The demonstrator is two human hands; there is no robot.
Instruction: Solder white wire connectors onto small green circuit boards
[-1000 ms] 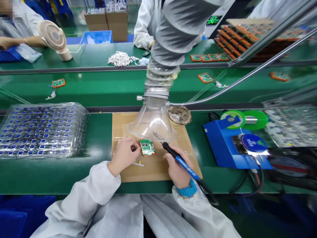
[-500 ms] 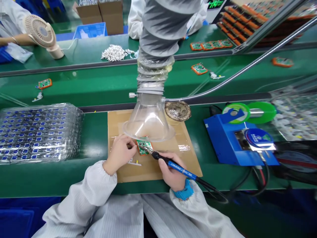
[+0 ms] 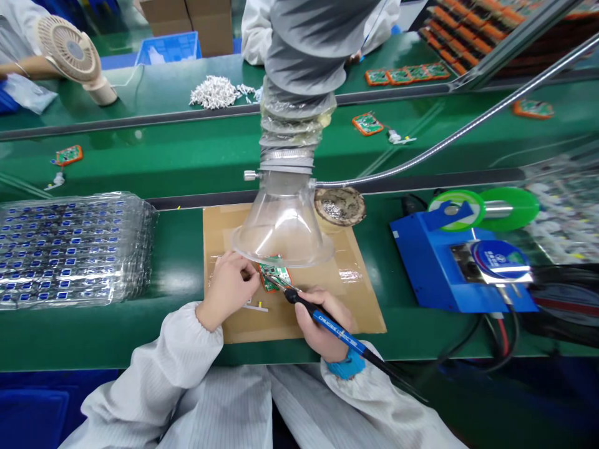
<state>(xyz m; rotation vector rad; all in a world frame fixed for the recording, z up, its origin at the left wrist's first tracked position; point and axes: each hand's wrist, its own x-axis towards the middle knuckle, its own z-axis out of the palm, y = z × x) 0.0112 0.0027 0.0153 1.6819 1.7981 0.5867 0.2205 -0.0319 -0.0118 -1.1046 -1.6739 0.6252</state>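
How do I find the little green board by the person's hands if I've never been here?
Find the big clear funnel above the brown cardboard sheet. Just below its rim, between the left hand and the right hand gripping a soldering iron, is a green board edged in orange. Unlike the other boards farther back, it's on that sheet.

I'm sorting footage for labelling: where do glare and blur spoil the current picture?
Head view: white glare streaks the clear plastic cone-shaped hood; head view, below it: bright glints mark the brown cardboard sheet; head view, right edge: the small white parts look smeared; head view, centre: the green circuit board with orange edging shows, but its fine detail is too small to read.
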